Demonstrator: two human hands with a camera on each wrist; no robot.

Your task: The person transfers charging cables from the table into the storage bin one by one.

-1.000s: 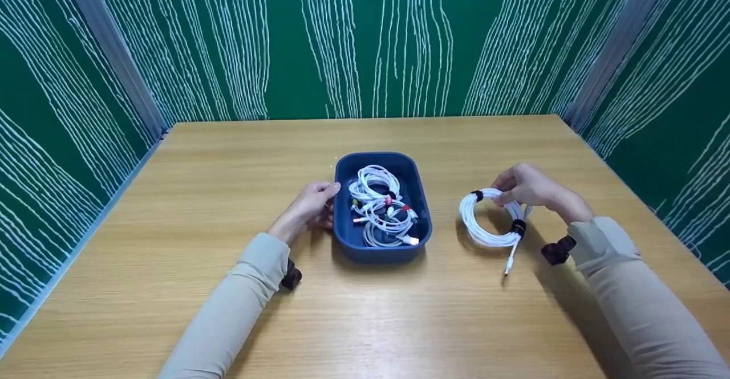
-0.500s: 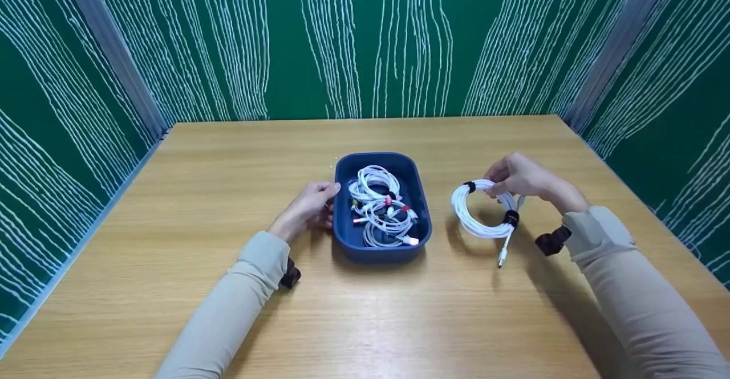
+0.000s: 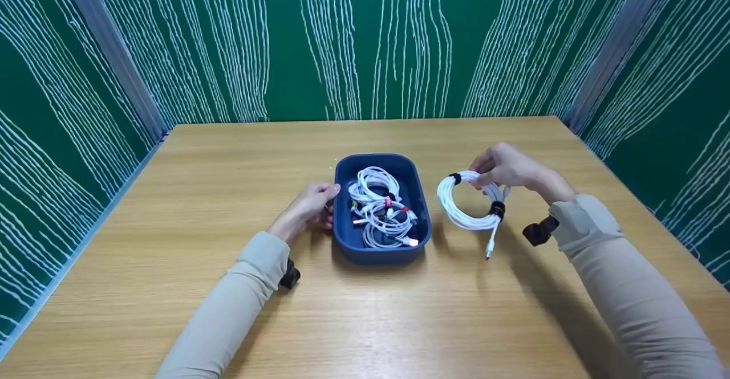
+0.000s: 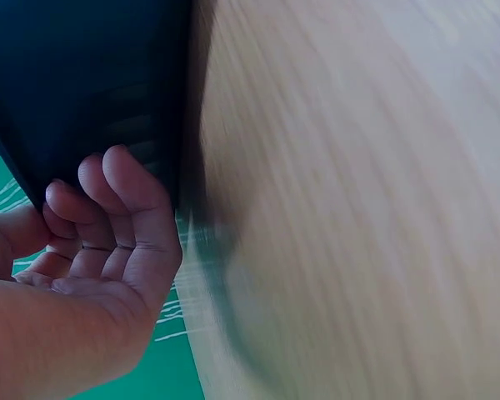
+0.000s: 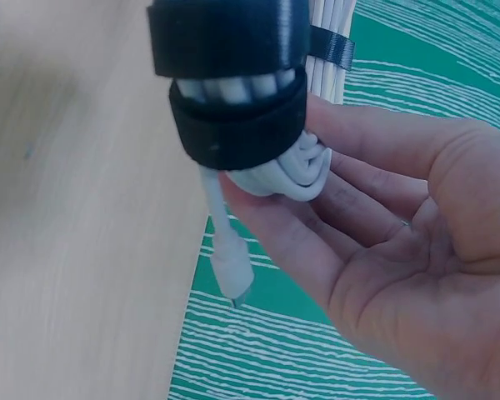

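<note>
My right hand (image 3: pixel 505 168) pinches a coil of white cable (image 3: pixel 450 202) at its upper right, above the table and to the right of a dark blue bin. Black straps bind the coil, and its plug (image 5: pixel 233 267) hangs down in the right wrist view. With the thumb at the rim and bent fingers against the outer wall, my left hand (image 3: pixel 312 202) holds the left side of the dark blue bin (image 3: pixel 381 256). Inside the bin lie several coiled white cables (image 3: pixel 376 182), some with red ties. In the left wrist view the fingertips (image 4: pixel 121 158) meet the bin's wall.
The bin stands on a wooden table (image 3: pixel 239 157), near its middle. Green walls (image 3: pixel 285 43) with white wavy lines rise behind the table and along both sides. A dark wrist camera (image 3: pixel 539 231) sits below the right cuff.
My right hand has moved left and away from me with the cable coil, bringing it closer to the bin and higher. The left hand and the bin have stayed in place.
</note>
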